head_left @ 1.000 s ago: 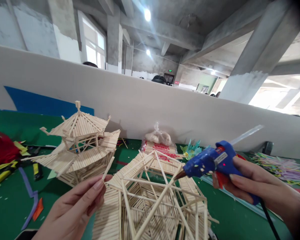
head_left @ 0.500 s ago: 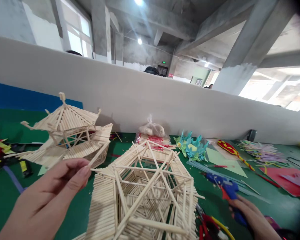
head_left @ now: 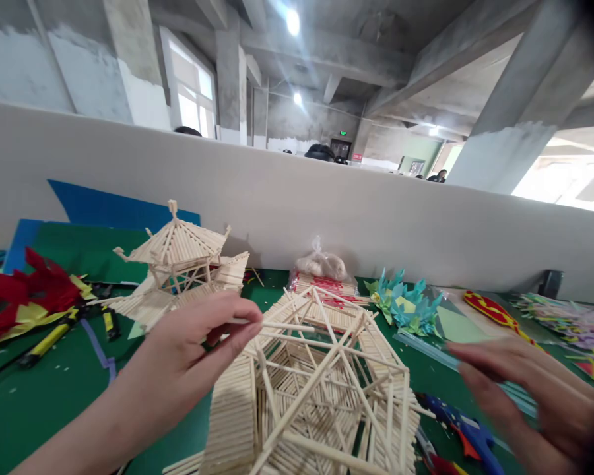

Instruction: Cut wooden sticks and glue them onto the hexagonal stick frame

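My left hand [head_left: 193, 359] pinches a thin wooden stick [head_left: 290, 326] between thumb and fingers. The stick lies nearly level over the back left part of an open pavilion frame [head_left: 232, 415] built from wooden sticks. Whether it touches the frame, I cannot tell. To the right, my right hand [head_left: 525, 389] is slightly blurred, with its fingers stretched out and nothing visible in them. Just below that hand, a blue hot glue gun [head_left: 468, 429] rests on the green table. Red-handled scissors [head_left: 433, 462] lie beside the frame, partly cut off by the picture edge.
A roofed stick pavilion [head_left: 178, 244] stands at the back left. Behind the frame lies a bag of sticks [head_left: 321, 280]. Blue-green paper flowers [head_left: 406, 303] and coloured strips [head_left: 569, 316] are at the right. Red paper [head_left: 34, 290] and a yellow cutter [head_left: 52, 340] lie left. A white partition [head_left: 400, 224] bounds the table.
My right hand has let go of the glue gun, which now lies on the table. My left hand has moved right, bringing the stick over the frame. The view has shifted left.
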